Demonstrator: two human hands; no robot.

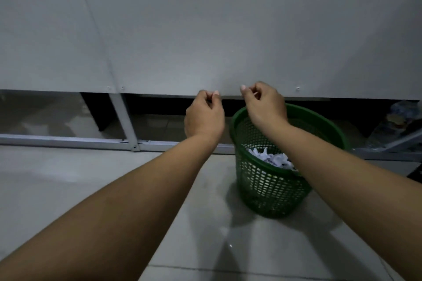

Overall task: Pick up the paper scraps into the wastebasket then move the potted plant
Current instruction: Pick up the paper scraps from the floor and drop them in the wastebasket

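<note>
Nearest us lies the pale tiled floor (68,178), with our two bare forearms stretched out over it. On the tiles stands the green mesh wastebasket (271,187), upright, the white paper scraps (271,157) heaped inside it. Our right hand (265,105) hangs above its far rim, fingers curled in — what, if anything, they pinch we cannot tell. Our left hand (204,116) is just beside the basket, its fingers curled too, holding nothing we can see. Behind stands a grey panel (205,29) on a metal frame (123,118).
</note>
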